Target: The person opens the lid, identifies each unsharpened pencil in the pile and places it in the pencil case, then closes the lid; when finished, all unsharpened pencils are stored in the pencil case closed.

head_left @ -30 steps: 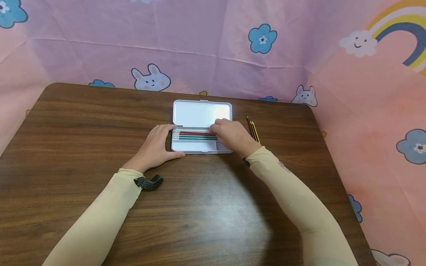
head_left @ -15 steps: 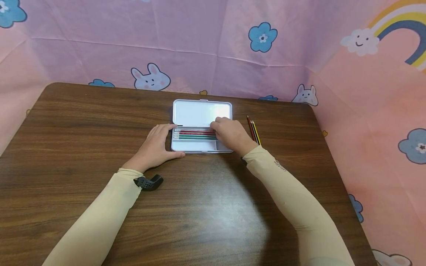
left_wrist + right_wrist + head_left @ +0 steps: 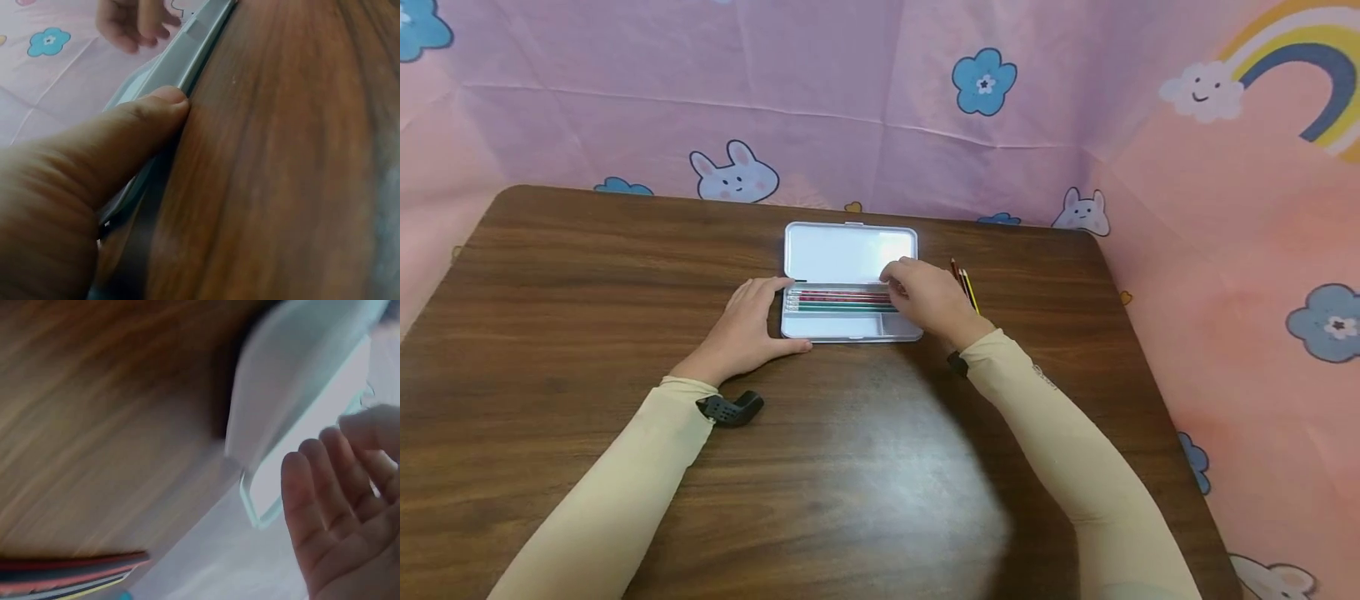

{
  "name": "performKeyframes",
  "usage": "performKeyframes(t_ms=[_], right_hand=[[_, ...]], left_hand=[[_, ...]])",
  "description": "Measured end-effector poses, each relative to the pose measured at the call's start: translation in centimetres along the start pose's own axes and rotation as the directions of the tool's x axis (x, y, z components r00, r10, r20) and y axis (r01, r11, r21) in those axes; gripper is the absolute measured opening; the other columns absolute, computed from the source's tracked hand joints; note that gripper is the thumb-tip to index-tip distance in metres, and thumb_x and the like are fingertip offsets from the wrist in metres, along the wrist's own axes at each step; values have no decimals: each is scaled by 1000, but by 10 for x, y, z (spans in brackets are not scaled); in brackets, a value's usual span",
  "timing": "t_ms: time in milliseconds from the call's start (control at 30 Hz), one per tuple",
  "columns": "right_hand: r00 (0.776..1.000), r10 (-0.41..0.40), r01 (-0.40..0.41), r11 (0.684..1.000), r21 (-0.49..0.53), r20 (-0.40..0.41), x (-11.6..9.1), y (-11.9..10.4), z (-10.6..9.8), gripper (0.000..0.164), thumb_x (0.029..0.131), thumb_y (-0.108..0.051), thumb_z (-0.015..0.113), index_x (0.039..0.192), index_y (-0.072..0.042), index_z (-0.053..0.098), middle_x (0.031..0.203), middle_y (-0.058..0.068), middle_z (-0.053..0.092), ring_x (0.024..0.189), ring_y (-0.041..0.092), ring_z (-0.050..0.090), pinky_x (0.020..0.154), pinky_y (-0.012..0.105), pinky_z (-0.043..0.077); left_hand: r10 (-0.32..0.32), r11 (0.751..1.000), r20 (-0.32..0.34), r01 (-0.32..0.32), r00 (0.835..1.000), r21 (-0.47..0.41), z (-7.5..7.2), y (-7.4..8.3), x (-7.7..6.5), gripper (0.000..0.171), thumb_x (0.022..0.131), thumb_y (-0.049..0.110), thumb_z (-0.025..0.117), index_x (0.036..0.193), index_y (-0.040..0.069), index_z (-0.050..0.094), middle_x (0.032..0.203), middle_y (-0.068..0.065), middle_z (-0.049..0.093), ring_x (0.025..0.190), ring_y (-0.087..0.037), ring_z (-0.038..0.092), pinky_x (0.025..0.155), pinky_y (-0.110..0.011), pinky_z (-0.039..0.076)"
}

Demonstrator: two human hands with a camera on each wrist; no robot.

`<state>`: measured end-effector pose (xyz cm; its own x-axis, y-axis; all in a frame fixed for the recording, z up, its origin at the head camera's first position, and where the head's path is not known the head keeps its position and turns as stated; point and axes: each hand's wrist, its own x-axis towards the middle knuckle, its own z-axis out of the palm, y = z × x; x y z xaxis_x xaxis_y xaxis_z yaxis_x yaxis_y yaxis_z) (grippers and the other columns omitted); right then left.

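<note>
An opened white pencil case [image 3: 831, 327] lies on the table, its lid [image 3: 842, 250] folded back. Several red and green pencils [image 3: 842, 302] lie side by side in its long compartment, white ends at the left. My left hand [image 3: 741, 333] holds the case's left end, thumb along the front wall and fingers at the back corner. In the left wrist view the thumb [image 3: 140, 122] presses against that wall. Over the right end of the case is my right hand [image 3: 932, 300], its fingers loosely bent with nothing between them. It hides the right ends of the pencils.
More pencils [image 3: 969, 292], dark red, black and yellow, lie on the table [image 3: 850, 467] just right of the case, partly behind the right hand. A patterned pink cloth [image 3: 850, 100] hangs behind the table and along its right side.
My right hand's fingers have loosened and lifted off the pencils, thumb and forefinger now apart. The left hand keeps its place on the case. The head view has shifted slightly.
</note>
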<state>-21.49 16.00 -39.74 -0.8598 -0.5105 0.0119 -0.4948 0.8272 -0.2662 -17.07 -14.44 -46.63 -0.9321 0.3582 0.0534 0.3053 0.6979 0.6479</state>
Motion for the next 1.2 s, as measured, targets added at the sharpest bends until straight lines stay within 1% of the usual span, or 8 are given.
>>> performKeyframes(t_ms=[167, 367, 500, 667, 900, 1033, 1133, 1200], right_hand=[[971, 227, -186, 915, 358, -75, -4, 23, -10, 23, 100, -10, 60, 122, -3, 66, 111, 10, 67, 99, 24, 65, 86, 39, 58], [907, 389, -398, 664, 633, 163, -8, 39, -9, 39, 102, -9, 58, 139, 0, 50, 123, 18, 59, 101, 31, 65, 83, 44, 63], [888, 346, -457, 598, 658, 303, -8, 38, -7, 48, 103, -7, 57, 148, 1, 41, 131, 21, 55, 108, 34, 64, 86, 43, 63], [876, 311, -482, 564, 671, 368, -11, 35, -1, 54, 102, -3, 62, 151, 1, 39, 132, 22, 56, 111, 33, 64, 89, 42, 62], [897, 313, -439, 555, 707, 311, -19, 27, 9, 57, 99, 6, 62, 150, 2, 37, 128, 24, 58, 110, 31, 63, 88, 42, 62], [918, 321, -385, 580, 718, 232, -24, 25, 13, 53, 98, 7, 63, 144, 3, 38, 127, 25, 57, 111, 34, 63, 87, 46, 62], [935, 320, -338, 669, 662, 153, -31, 24, 13, 43, 98, 6, 60, 138, 2, 45, 129, 23, 60, 116, 35, 64, 93, 47, 60], [941, 311, -320, 680, 659, 136, -37, 24, 12, 39, 99, 5, 55, 138, 2, 50, 134, 22, 60, 121, 34, 63, 98, 47, 58]], left_hand=[[-2, 1000, 25, 2, 1000, 19, -5, -4, 5, 103, 82, 57, 83, 157, 5, 34, 157, -18, 38, 148, -36, 31, 124, -59, 20], [-46, 998, -16, 45, 999, -39, -13, -8, 10, 78, 97, 50, 68, 154, 6, 40, 151, -17, 46, 143, -36, 38, 119, -59, 31], [-167, 976, -108, 149, 980, -157, -19, -6, 15, 57, 103, 27, 61, 153, 6, 43, 141, -17, 55, 130, -35, 51, 109, -55, 44], [-325, 892, 31, 318, 945, -322, -30, 7, 19, 62, 107, 25, 51, 161, 5, 30, 142, -22, 56, 118, -34, 61, 94, -45, 58], [-314, 807, 267, 404, 911, -431, -45, 27, 21, 77, 108, 54, 39, 166, 7, 17, 149, -26, 46, 130, -36, 53, 99, -42, 57], [-306, 741, 287, 416, 908, -527, -49, 32, 17, 85, 105, 64, 33, 165, 8, 14, 152, -27, 38, 134, -40, 45, 107, -50, 51], [-303, 693, 267, 404, 915, -597, -47, 30, 10, 88, 103, 69, 32, 162, 5, 19, 154, -27, 33, 139, -41, 43, 111, -52, 47], [-301, 683, 244, 387, 922, -619, -42, 27, 4, 83, 104, 65, 36, 157, 1, 27, 156, -25, 33, 142, -39, 41, 113, -52, 45]])
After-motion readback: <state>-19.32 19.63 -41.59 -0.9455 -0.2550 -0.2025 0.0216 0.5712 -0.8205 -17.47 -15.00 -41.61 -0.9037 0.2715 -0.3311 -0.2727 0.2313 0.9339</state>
